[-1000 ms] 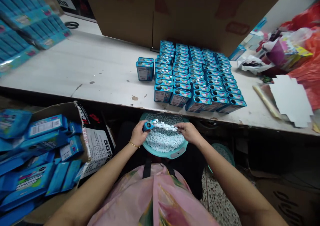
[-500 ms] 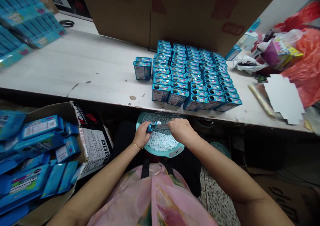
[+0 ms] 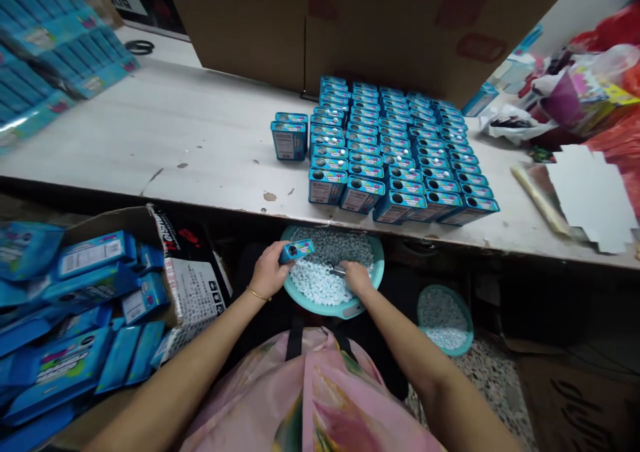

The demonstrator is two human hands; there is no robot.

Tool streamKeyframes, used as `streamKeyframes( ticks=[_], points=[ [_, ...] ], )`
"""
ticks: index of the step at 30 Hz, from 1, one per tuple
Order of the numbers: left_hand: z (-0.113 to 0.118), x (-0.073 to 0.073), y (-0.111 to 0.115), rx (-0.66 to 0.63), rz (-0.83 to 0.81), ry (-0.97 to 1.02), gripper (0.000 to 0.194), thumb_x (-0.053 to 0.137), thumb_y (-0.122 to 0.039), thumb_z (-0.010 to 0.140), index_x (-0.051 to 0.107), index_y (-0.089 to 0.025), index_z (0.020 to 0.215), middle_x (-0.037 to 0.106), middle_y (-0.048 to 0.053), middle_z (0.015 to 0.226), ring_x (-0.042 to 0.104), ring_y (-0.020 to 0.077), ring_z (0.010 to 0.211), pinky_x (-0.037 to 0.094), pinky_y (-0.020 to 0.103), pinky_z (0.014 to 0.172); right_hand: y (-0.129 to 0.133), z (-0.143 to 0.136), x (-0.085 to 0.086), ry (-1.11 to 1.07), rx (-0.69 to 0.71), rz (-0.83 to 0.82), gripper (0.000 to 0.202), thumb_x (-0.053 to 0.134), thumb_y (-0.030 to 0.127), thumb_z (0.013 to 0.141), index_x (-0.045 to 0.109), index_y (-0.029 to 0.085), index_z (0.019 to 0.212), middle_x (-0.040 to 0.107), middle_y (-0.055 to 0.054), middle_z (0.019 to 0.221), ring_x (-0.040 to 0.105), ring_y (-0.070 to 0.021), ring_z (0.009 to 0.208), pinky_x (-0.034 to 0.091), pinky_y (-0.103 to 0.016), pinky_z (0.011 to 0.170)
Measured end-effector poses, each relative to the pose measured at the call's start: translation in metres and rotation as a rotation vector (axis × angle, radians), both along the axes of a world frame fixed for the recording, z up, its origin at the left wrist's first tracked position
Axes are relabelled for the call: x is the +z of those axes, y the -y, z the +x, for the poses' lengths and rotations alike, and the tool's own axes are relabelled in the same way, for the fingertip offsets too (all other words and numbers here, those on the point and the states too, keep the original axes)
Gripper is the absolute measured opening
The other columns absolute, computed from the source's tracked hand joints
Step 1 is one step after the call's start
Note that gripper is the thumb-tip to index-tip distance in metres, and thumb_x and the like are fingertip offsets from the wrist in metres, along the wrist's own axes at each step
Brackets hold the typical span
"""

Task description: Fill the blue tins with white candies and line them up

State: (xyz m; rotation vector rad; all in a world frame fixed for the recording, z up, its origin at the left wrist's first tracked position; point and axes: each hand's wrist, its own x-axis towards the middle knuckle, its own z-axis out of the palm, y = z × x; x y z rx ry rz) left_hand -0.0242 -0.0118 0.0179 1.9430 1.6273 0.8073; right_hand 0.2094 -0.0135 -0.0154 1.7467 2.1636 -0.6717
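My left hand is closed around a small blue box, held tilted over the near-left side of a teal basin. A dark round hole shows in the box's top. Small pale-blue candy-like pellets fill the basin, which rests at my lap. In the basin, my right hand grips a metal scoop whose tip lies among the pellets. What the scoop carries is too small to tell.
Rows of blue boxes stand on the white table before a large cardboard sheet. At left, an open carton holds more blue boxes. A second teal basin of pellets sits low at right. Scissors lie at the back.
My right hand has lowered the scoop from the box's mouth down into the pellets. My left hand has shifted left with the box, and its top now faces me more.
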Motion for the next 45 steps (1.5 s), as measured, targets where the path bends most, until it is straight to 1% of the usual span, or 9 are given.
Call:
streamKeyframes(
  ticks=[5, 9, 16, 22, 29, 33, 37, 41, 45],
  points=[
    [-0.014, -0.005, 0.003, 0.154, -0.067, 0.137, 0.039, 0.059, -0.033, 0.067, 0.050, -0.019, 0.103, 0.059, 0.002, 0.092, 0.056, 0.0168, 0.082, 0.043, 0.030, 0.077, -0.006, -0.032, -0.028, -0.237, -0.128, 0.033, 0.036, 0.036, 0.016, 0.081, 0.058, 0.023, 0.108, 0.062, -0.004, 0.105, 0.055, -0.0164, 0.096, 0.039, -0.022, 0.079],
    [-0.022, -0.003, 0.006, 0.219, -0.063, 0.168, 0.043, 0.060, -0.037, 0.065, 0.051, -0.018, 0.102, 0.059, 0.003, 0.091, 0.055, 0.0169, 0.081, 0.044, 0.030, 0.077, -0.008, -0.013, -0.024, -0.450, -0.189, 0.036, 0.031, 0.039, 0.017, 0.079, 0.062, 0.018, 0.101, 0.064, -0.003, 0.098, 0.056, -0.0151, 0.091, 0.039, -0.019, 0.077],
    [-0.005, -0.012, 0.002, 0.127, -0.014, 0.146, 0.037, 0.057, -0.027, 0.066, 0.051, -0.019, 0.102, 0.059, 0.003, 0.095, 0.056, 0.0176, 0.086, 0.043, 0.030, 0.080, -0.009, 0.037, 0.052, -0.503, -0.144, 0.100, 0.029, 0.041, 0.022, 0.079, 0.061, 0.022, 0.100, 0.065, 0.000, 0.084, 0.057, -0.0129, 0.077, 0.040, -0.021, 0.068],
    [0.025, -0.018, 0.004, -0.043, 0.046, 0.102, 0.039, 0.052, -0.013, 0.064, 0.050, -0.019, 0.103, 0.056, 0.004, 0.100, 0.052, 0.0195, 0.096, 0.040, 0.032, 0.087, -0.008, 0.019, 0.122, -0.144, 0.079, 0.149, 0.031, 0.039, 0.017, 0.079, 0.062, 0.028, 0.097, 0.064, -0.002, 0.097, 0.055, -0.0158, 0.091, 0.038, -0.022, 0.072],
    [0.029, -0.024, 0.005, -0.092, 0.062, 0.094, 0.041, 0.050, -0.009, 0.063, 0.050, -0.019, 0.103, 0.055, 0.005, 0.101, 0.050, 0.0206, 0.098, 0.039, 0.034, 0.089, -0.004, -0.022, 0.161, 0.110, 0.242, 0.205, 0.026, 0.039, 0.010, 0.075, 0.061, 0.018, 0.086, 0.063, -0.010, 0.087, 0.059, -0.0196, 0.080, 0.041, -0.027, 0.066],
    [0.027, -0.026, 0.005, -0.067, 0.035, 0.146, 0.040, 0.052, -0.011, 0.063, 0.050, -0.019, 0.103, 0.055, 0.005, 0.101, 0.051, 0.0205, 0.098, 0.040, 0.035, 0.089, -0.002, -0.020, 0.171, 0.124, 0.258, 0.215, 0.025, 0.037, 0.012, 0.078, 0.060, 0.018, 0.087, 0.062, -0.011, 0.088, 0.058, -0.0193, 0.081, 0.041, -0.028, 0.068],
    [0.018, -0.022, 0.009, -0.018, 0.027, 0.254, 0.036, 0.056, -0.018, 0.066, 0.051, -0.019, 0.102, 0.056, 0.005, 0.100, 0.053, 0.0191, 0.094, 0.041, 0.034, 0.086, 0.000, 0.020, 0.146, 0.117, 0.177, 0.264, 0.030, 0.036, 0.010, 0.077, 0.057, 0.023, 0.095, 0.061, -0.006, 0.092, 0.058, -0.0176, 0.083, 0.041, -0.026, 0.067],
    [0.003, -0.018, 0.016, 0.005, 0.036, 0.309, 0.034, 0.057, -0.025, 0.068, 0.052, -0.019, 0.101, 0.057, 0.004, 0.100, 0.054, 0.0186, 0.094, 0.041, 0.034, 0.087, -0.001, 0.043, 0.070, 0.110, 0.010, 0.163, 0.033, 0.035, 0.006, 0.076, 0.058, 0.020, 0.095, 0.062, -0.007, 0.090, 0.058, -0.0169, 0.081, 0.041, -0.026, 0.067],
    [-0.009, -0.016, 0.020, 0.117, 0.028, 0.289, 0.036, 0.059, -0.030, 0.068, 0.052, -0.019, 0.101, 0.059, 0.004, 0.096, 0.055, 0.0178, 0.089, 0.043, 0.033, 0.083, 0.001, 0.009, -0.004, -0.077, -0.121, 0.101, 0.035, 0.034, 0.008, 0.078, 0.061, 0.016, 0.099, 0.063, -0.007, 0.090, 0.058, -0.0155, 0.085, 0.039, -0.024, 0.074]
  ],
)
